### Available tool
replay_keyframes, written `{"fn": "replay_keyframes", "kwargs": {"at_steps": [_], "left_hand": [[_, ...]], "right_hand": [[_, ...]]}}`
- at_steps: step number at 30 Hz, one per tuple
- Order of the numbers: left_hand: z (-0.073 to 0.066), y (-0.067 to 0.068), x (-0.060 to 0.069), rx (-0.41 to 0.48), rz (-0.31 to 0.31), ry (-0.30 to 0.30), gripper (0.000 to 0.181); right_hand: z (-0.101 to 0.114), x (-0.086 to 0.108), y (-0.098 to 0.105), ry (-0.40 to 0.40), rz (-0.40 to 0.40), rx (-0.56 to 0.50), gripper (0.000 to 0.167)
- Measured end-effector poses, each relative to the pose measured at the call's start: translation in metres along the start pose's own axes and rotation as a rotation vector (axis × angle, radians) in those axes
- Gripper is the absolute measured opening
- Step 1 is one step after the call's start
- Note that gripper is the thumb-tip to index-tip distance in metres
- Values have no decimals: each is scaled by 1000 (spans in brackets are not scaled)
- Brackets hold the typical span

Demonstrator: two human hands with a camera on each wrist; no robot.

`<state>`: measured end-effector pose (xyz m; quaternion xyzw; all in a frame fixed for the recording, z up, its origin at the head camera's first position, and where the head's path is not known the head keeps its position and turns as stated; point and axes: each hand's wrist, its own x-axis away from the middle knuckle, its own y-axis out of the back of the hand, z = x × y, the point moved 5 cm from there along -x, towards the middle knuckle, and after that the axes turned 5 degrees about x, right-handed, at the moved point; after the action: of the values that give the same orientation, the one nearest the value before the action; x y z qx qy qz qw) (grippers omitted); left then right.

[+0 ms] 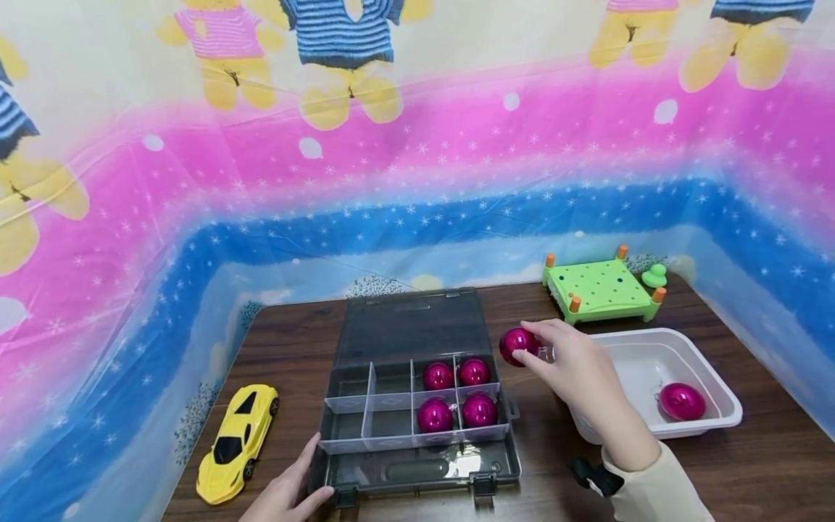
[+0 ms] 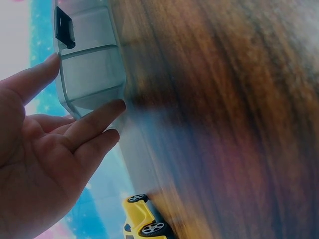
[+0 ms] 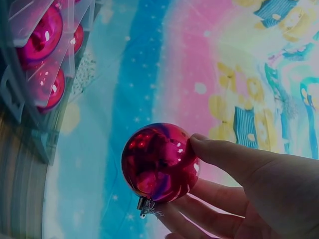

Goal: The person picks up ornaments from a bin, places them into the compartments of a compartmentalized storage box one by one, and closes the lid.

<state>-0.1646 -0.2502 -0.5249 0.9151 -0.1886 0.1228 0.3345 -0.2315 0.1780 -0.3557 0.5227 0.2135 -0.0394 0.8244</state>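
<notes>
- Resting against the box's near left corner, your left hand (image 1: 287,493) has its thumb at the front and its fingers fairly straight along the side; they touch the box without clenching.
- A cream sleeve (image 1: 659,496) covers your right forearm, with a black band (image 1: 596,477) at the wrist.
- To the left of your left hand, a yellow toy car (image 1: 238,444) sits on the dark wooden table (image 1: 293,362).
- Before you lies the grey divided box (image 1: 365,467), opened, its long front compartment toward you.
- In its two right-hand columns, four shiny magenta balls (image 1: 479,411) sit one to a compartment, two per row.
- Right of the box, a white tub (image 1: 636,362) holds another magenta ball (image 1: 682,402).
- Your right hand (image 1: 574,362) grasps the held ball (image 1: 520,346) between thumb and fingers, raised just right of the box; the right wrist view shows its silver cap (image 3: 144,205).
- Beyond the compartments, the box's dark lid (image 1: 411,326) is folded back.
- Behind the tub stand a green toy frame (image 1: 603,286) with orange posts and, beside it, a small green piece (image 1: 654,275).
- Farthest off hangs a patterned cloth (image 1: 391,181).
</notes>
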Motion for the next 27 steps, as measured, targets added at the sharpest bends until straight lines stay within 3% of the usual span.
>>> {"fn": "replay_keyframes", "kwargs": {"at_steps": [4, 8, 17, 27], "left_hand": [[30, -4, -14, 38, 19, -17, 104], [47, -6, -23, 40, 19, -13, 103], [46, -8, -23, 53, 14, -10, 104], [60, -10, -32, 15, 22, 12, 101]], "right_hand": [[7, -4, -5, 16, 2, 0, 49], [14, -5, -8, 30, 1, -10, 49], [32, -14, -16, 80, 8, -4, 49], [54, -27, -28, 115, 43, 52, 47]]}}
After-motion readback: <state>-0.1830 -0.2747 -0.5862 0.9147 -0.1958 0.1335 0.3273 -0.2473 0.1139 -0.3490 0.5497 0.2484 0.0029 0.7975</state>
